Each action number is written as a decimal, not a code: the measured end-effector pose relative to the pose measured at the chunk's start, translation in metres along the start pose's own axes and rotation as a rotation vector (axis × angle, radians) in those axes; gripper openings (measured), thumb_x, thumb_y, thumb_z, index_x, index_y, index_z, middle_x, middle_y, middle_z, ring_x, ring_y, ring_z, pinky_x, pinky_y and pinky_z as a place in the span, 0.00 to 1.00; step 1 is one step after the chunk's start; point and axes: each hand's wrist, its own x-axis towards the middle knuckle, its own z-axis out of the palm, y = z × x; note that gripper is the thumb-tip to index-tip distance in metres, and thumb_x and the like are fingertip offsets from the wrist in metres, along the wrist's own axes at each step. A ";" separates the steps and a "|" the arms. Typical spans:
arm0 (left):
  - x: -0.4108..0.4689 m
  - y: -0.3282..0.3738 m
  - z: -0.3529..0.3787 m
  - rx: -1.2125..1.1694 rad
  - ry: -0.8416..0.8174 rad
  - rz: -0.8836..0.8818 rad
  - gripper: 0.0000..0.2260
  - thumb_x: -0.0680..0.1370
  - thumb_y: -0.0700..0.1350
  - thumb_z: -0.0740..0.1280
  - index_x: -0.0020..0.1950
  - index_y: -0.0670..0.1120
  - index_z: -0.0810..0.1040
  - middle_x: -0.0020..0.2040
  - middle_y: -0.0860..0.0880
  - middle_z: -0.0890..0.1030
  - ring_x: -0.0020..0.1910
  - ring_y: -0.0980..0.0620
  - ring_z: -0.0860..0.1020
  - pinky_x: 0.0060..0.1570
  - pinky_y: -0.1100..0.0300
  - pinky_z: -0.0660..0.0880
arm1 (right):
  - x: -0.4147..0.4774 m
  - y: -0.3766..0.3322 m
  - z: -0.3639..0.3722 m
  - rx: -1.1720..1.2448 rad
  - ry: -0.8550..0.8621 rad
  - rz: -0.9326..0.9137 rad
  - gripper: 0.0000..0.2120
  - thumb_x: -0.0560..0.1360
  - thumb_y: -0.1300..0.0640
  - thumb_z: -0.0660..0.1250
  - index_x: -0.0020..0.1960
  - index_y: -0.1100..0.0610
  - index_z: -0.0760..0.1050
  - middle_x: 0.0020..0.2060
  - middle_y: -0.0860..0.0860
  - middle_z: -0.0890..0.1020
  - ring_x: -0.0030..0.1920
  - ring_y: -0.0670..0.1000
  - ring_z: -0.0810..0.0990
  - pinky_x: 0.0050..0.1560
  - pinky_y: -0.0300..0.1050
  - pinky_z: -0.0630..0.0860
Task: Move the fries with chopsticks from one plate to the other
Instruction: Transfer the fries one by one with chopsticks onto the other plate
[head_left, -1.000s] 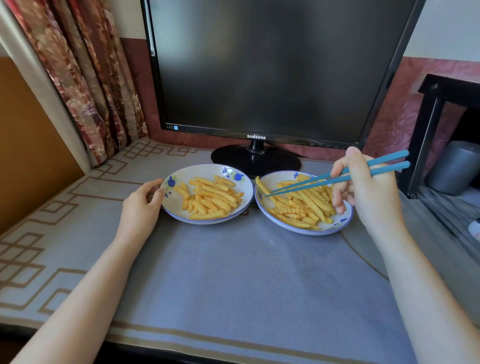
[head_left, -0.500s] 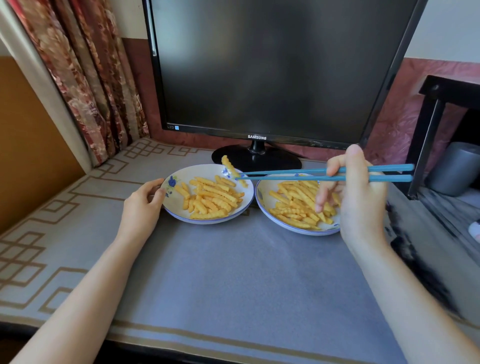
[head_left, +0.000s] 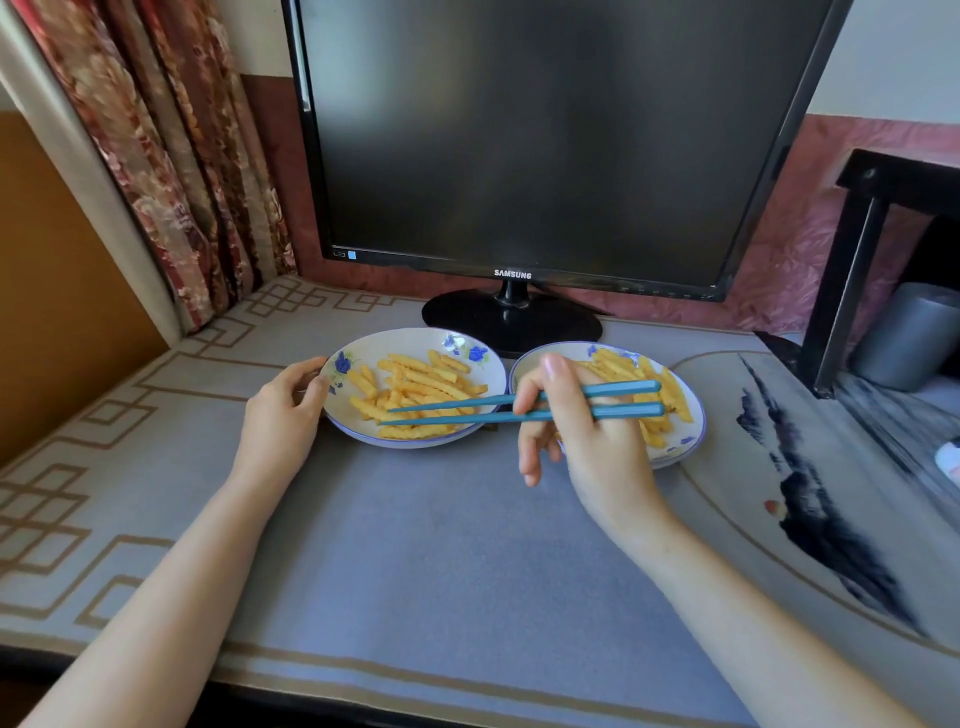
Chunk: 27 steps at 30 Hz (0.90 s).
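Two white plates with blue flowers stand side by side before the monitor. The left plate (head_left: 358, 347) holds a heap of crinkle fries (head_left: 415, 387). The right plate (head_left: 691, 441) holds more fries (head_left: 670, 387), partly hidden behind my right hand. My right hand (head_left: 582, 431) grips a pair of teal chopsticks (head_left: 467, 408); their tips lie slightly apart over the front of the left plate's fries, with no fry seen between them. My left hand (head_left: 283, 410) rests against the left plate's left rim.
A black Samsung monitor (head_left: 545, 130) with a round base (head_left: 511, 319) stands right behind the plates. A grey patterned mat (head_left: 415, 545) covers the table. Curtains (head_left: 171, 156) hang at the back left. A black shelf frame (head_left: 852, 260) and grey bin (head_left: 914, 332) stand on the right.
My right hand swung the chopsticks from the right plate to the left one, carrying a fry; the tips have now come down onto the left plate's fries without it. My left hand stayed put.
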 end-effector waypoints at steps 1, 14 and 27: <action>0.000 0.000 0.000 0.000 0.000 0.000 0.14 0.80 0.43 0.59 0.63 0.46 0.77 0.57 0.48 0.80 0.51 0.56 0.73 0.50 0.64 0.64 | 0.001 -0.002 -0.003 -0.011 0.014 0.000 0.18 0.83 0.55 0.54 0.37 0.60 0.71 0.21 0.57 0.73 0.19 0.49 0.71 0.24 0.32 0.66; -0.001 0.002 0.000 -0.021 -0.002 -0.010 0.14 0.80 0.43 0.59 0.63 0.47 0.77 0.51 0.52 0.78 0.50 0.57 0.73 0.49 0.65 0.64 | 0.028 -0.033 -0.091 -0.319 0.324 0.025 0.19 0.83 0.57 0.53 0.36 0.61 0.70 0.18 0.57 0.71 0.17 0.53 0.66 0.19 0.33 0.61; -0.001 0.002 -0.001 -0.024 -0.004 -0.006 0.14 0.80 0.42 0.59 0.63 0.47 0.77 0.55 0.49 0.80 0.50 0.57 0.73 0.50 0.65 0.64 | 0.028 -0.036 -0.100 -0.366 0.337 0.123 0.19 0.83 0.56 0.53 0.37 0.63 0.70 0.16 0.55 0.72 0.15 0.50 0.67 0.19 0.33 0.62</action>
